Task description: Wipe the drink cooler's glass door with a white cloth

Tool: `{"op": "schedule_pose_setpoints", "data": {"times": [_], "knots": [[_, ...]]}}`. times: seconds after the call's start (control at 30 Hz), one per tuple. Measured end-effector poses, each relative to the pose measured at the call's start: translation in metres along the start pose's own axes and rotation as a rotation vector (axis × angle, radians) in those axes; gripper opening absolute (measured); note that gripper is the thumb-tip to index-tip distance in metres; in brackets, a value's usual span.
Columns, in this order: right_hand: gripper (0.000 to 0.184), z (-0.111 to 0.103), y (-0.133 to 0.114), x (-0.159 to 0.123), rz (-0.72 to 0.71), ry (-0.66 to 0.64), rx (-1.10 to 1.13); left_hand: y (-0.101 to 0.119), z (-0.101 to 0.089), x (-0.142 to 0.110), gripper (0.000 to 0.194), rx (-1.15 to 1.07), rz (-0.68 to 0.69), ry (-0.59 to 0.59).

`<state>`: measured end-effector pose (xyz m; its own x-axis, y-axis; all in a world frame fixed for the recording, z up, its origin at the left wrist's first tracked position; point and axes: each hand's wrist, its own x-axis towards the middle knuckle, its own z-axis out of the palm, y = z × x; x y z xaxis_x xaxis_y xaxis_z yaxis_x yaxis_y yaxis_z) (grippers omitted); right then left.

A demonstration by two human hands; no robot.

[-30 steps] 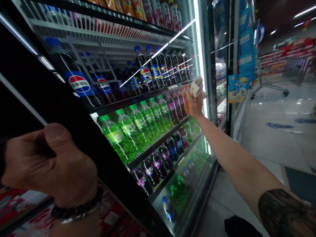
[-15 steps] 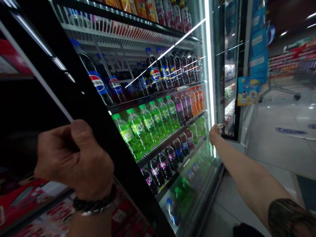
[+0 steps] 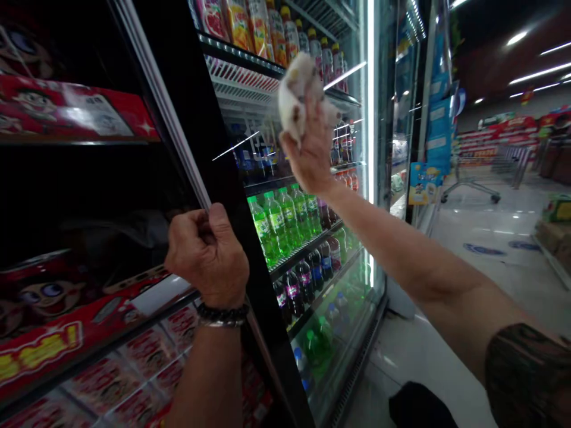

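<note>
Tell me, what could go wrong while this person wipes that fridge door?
The left hand grips the edge of the open glass door, so those fingers might get pinched if the door swings shut. The right hand presses a white cloth high on the glass at full reach; a slip could jolt the door and rattle the green bottles behind it.

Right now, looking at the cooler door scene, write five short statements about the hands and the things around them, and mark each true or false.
1. The right hand holds a white cloth against the glass door. True.
2. The left hand is open and flat. False: it grips the door's black frame.
3. Green bottles stand behind the glass. True.
4. The left wrist is bare. False: it wears a dark bracelet.
5. A shopping trolley stands down the aisle. True.
</note>
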<state>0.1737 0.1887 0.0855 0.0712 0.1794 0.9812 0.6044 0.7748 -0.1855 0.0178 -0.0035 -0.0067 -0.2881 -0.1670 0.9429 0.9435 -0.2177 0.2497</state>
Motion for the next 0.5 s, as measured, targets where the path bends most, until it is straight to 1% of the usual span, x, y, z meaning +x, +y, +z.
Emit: {"op": "schedule_pose_setpoints", "data": {"times": [0.03,0.07,0.1,0.13,0.17,0.2,0.27,0.33,0.4,0.5], "knots": [[0.082,-0.005,-0.028,-0.021,-0.131,-0.006,-0.03,0.001,-0.001,0.0,0.03,-0.007,-0.009,-0.014],[0.082,-0.01,-0.052,-0.044,-0.248,-0.046,-0.061,0.002,-0.001,0.0,0.029,-0.013,-0.014,-0.022],[0.081,-0.016,-0.07,-0.068,-0.34,-0.1,-0.098,0.002,-0.001,0.001,0.03,-0.02,-0.016,-0.024],[0.079,-0.022,-0.083,-0.089,-0.401,-0.139,-0.13,0.001,-0.002,0.001,0.031,-0.027,-0.016,-0.023],[0.079,-0.027,-0.09,-0.105,-0.456,-0.174,-0.15,0.0,-0.001,0.001,0.032,-0.031,-0.015,-0.018],[0.079,-0.03,-0.09,-0.117,-0.502,-0.19,-0.159,0.0,-0.001,0.001,0.032,-0.03,-0.013,-0.012],[0.08,-0.03,-0.077,-0.123,-0.569,-0.177,-0.143,-0.001,-0.001,0.001,0.031,-0.02,-0.014,-0.004],[0.079,-0.023,-0.049,-0.11,-0.571,-0.143,-0.119,-0.001,-0.001,0.001,0.03,-0.012,-0.013,-0.006],[0.08,-0.011,-0.013,-0.09,-0.479,-0.08,-0.084,-0.001,-0.002,0.001,0.032,-0.021,-0.013,-0.01],[0.086,0.01,0.046,-0.065,-0.25,0.039,0.016,-0.001,-0.002,0.001,0.031,-0.053,-0.008,-0.004]]}}
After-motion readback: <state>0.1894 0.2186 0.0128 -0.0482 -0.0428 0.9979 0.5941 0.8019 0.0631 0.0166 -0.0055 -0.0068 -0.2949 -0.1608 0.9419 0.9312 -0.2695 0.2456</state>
